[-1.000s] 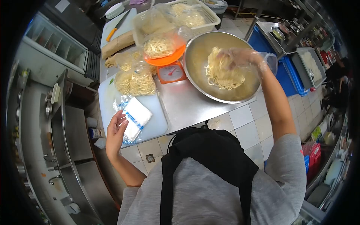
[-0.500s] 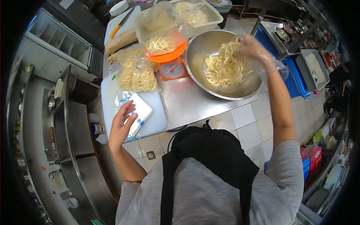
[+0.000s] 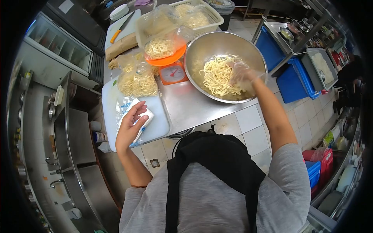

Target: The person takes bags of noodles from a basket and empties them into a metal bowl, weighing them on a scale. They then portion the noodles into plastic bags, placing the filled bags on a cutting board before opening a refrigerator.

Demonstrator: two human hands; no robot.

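Note:
My right hand (image 3: 241, 74), in a clear plastic glove, is down in the large steel bowl (image 3: 254, 50). Its fingers are curled into the pale noodles (image 3: 219, 75), and the fingertips are partly hidden by the glove and the strands. My left hand (image 3: 132, 124) is bare and holds nothing, fingers loosely apart. It hovers over a white folded pack with blue print (image 3: 145, 120) on the white cutting board (image 3: 158, 128). Left of the bowl stands an orange kitchen scale (image 3: 173, 73), with a bag of noodles (image 3: 161, 48) on its orange pan (image 3: 167, 61).
Bagged noodles (image 3: 138, 82) lie on the board's far end. Behind are a cream basket (image 3: 215, 21) with more bags, a brown paper roll (image 3: 121, 46) and an orange-handled knife (image 3: 120, 29). Blue bins (image 3: 293, 83) stand right of the steel table (image 3: 186, 112); a sink counter (image 3: 83, 136) is at left.
My right hand has come down into the bowl; the noodles it held raised now lie in a heap. My left hand stays over the pack. The view has shifted slightly.

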